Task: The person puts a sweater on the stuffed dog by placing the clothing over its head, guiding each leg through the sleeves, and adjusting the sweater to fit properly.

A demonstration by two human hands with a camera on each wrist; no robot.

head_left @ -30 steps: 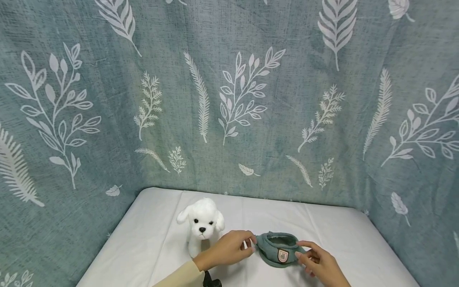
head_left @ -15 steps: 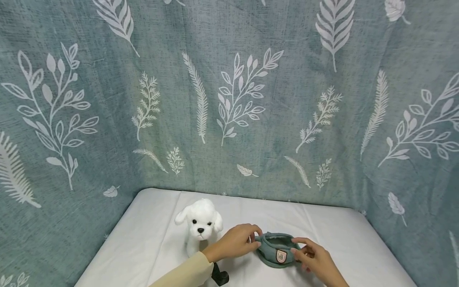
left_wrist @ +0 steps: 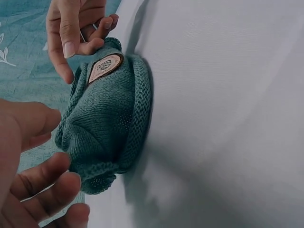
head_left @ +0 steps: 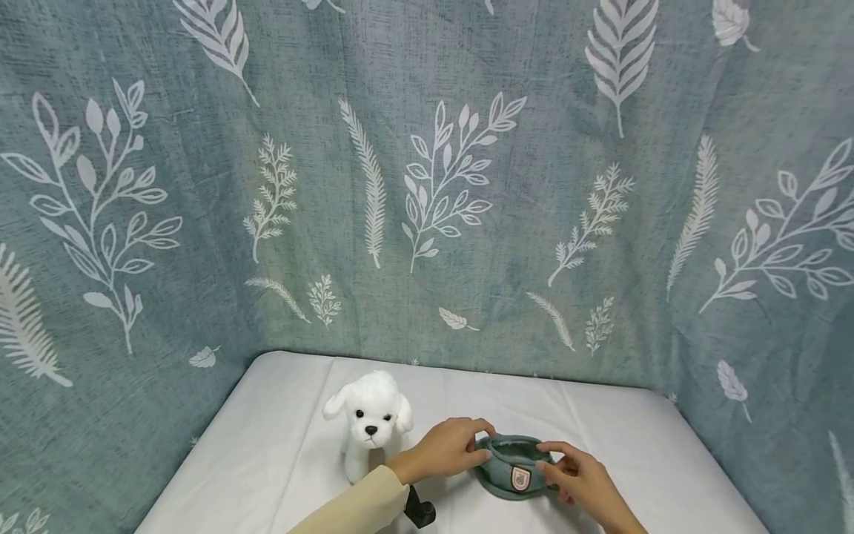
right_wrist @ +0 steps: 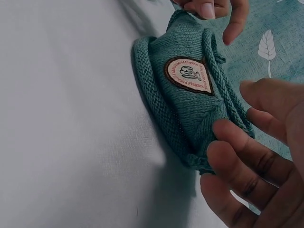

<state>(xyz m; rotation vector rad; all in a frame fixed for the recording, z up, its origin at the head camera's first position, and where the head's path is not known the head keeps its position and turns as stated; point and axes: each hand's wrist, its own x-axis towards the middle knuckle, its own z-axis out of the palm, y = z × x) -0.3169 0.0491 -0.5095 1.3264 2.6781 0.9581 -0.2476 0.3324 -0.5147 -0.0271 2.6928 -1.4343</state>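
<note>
A small teal knitted hat [head_left: 512, 469] sits on the white table cover [head_left: 280, 445], near the front edge and a bit right of centre, opening up, rolled brim down on the cloth. Its shield-shaped patch [head_left: 517, 478] faces the near side.

Left hand [head_left: 448, 447], cream sleeve [head_left: 360, 508], comes in from the near left. Fingers curled over the hat's left rim; in the left wrist view the fingertips [left_wrist: 61, 185] are bent right at the knit edge, thumb close on the other side. Contact looks light; can't tell if it really pinches the rim.

Right hand [head_left: 579, 478] is at the hat's right side, fingers curved toward the rim. In the right wrist view the fingertips [right_wrist: 228, 142] lie against the knit edge next to the patch, touching it; a firm grip is not visible.

The hat is between both hands and not lifted: the brim lies flat on the cover in both wrist views.

A white plush dog [head_left: 368, 419] stands upright just left of the left hand, facing near, apart from the hat. A black strap piece [head_left: 420, 513] shows under the left wrist. A teal leaf-print cloth [head_left: 427, 185] hangs behind and on both sides of the table.
</note>
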